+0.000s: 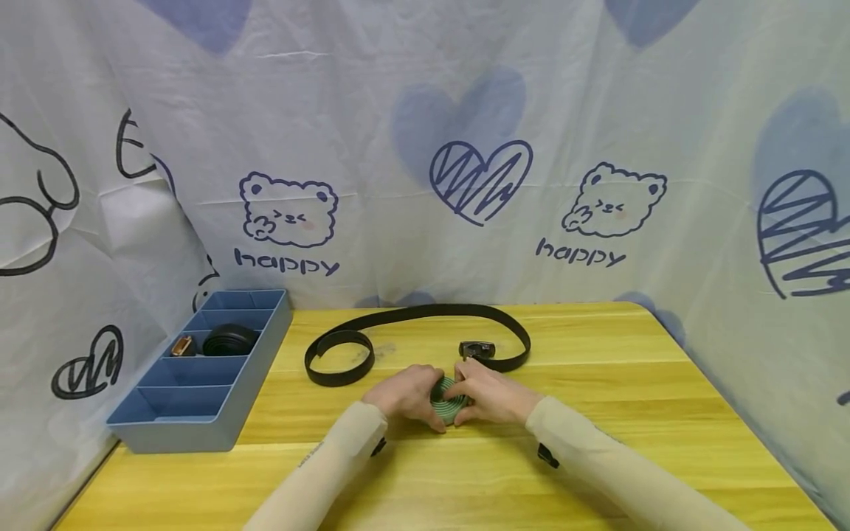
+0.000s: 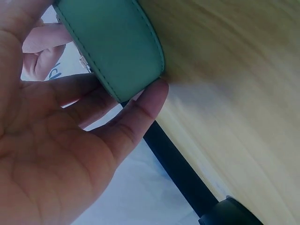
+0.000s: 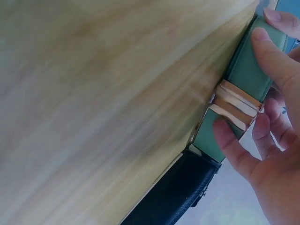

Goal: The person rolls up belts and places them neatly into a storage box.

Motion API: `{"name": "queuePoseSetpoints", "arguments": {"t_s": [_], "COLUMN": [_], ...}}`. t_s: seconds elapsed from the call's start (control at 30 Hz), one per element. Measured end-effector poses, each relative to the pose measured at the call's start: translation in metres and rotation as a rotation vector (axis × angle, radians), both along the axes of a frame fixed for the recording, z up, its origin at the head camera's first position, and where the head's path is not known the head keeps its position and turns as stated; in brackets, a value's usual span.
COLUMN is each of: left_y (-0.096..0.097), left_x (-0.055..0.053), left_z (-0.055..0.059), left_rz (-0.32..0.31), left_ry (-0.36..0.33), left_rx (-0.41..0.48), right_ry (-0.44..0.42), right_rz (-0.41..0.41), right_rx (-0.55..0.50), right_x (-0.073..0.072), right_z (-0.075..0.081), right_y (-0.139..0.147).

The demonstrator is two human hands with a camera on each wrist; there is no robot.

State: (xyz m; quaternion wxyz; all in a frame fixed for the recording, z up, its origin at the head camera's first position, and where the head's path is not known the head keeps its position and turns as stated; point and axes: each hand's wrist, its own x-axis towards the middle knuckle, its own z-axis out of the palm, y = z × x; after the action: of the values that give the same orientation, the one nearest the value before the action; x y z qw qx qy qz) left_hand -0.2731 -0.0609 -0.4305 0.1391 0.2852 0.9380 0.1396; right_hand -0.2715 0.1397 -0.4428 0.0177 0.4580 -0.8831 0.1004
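Note:
A green belt [image 1: 441, 410] lies wound in a flat coil on the wooden table, between both hands. My left hand [image 1: 410, 392] grips the coil's left side, thumb and fingers around its stitched outer face [image 2: 112, 47]. From the other side my right hand [image 1: 496, 392] holds the coil, with fingertips at a gold-coloured buckle [image 3: 236, 105] on the belt. Just behind the hands, a black belt [image 1: 425, 311] stretches in a wide arc, its left end curled into a loop. Its dark buckle [image 1: 477, 346] sits right behind my right hand.
A blue divided box [image 1: 229, 424] stands at the table's left side. One compartment holds a coiled black belt [image 1: 229, 341] with a gold-coloured buckle [image 1: 183, 346]. A printed white curtain [image 1: 385, 221] hangs behind and beside the table [image 1: 637, 450].

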Motion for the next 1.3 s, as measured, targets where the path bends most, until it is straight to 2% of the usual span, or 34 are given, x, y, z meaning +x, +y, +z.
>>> {"name": "queuePoseSetpoints", "arguments": {"t_s": [0.23,0.47,0.57,0.8,1.2,1.3], "left_y": [-0.0005,-0.0028,-0.0031,-0.0011,-0.0035,-0.0040], "left_x": [-0.0001,0.0008,0.0011,0.0036,0.0032,0.0036], "left_z": [0.0005,-0.0003,-0.0013,-0.0008,-0.0038,-0.0052], "left_rz": [-0.001,-0.019,-0.013,0.048,0.046,0.041], "left_ry": [0.003,-0.007,-0.012,-0.015,-0.022,-0.027], "left_rx": [-0.006,0.018,0.028,0.009,0.044,0.074], "right_ry": [-0.005,0.016,0.006,-0.060,-0.172,-0.236], "right_rz": [-0.025,0.027,0.025,-0.028,-0.054,-0.068], "right_rx": [-0.026,-0.050,-0.056,-0.069,-0.071,-0.103], "right_x": [0.0010,0.0020,0.0016,-0.0010,-0.0063,-0.0072], "right_z": [-0.0030,-0.0050,-0.0050,-0.0049,-0.0019,-0.0023], "right_y": [0.0019,0.0020,0.0020,0.0026,0.0025,0.0053]}}
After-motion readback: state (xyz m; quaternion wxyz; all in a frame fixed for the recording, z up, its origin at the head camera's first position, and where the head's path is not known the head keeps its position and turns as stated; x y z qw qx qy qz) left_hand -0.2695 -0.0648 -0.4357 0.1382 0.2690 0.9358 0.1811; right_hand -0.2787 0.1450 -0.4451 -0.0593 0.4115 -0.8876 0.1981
